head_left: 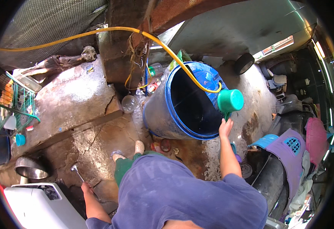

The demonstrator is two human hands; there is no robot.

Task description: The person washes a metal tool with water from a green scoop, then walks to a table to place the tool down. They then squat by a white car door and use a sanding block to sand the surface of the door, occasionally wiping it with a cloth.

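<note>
My right hand [225, 129] grips the handle of a green plastic dipper [230, 100], held at the near right rim of a large blue barrel [155, 113] with a dark interior. A yellow hose [163, 45] runs over the barrel to its blue lid piece [209, 80]. My left hand [89, 189], low at the left, is closed on a long metal utensil [81, 176] with a small shiny head; its exact kind is unclear.
A concrete step [68, 105] is at the left, with a wire rack [20, 107], blue cup [20, 139], steel bowl [31, 170] and white appliance [31, 204]. Plastic chairs [289, 154] crowd the right. A tire [244, 63] lies behind.
</note>
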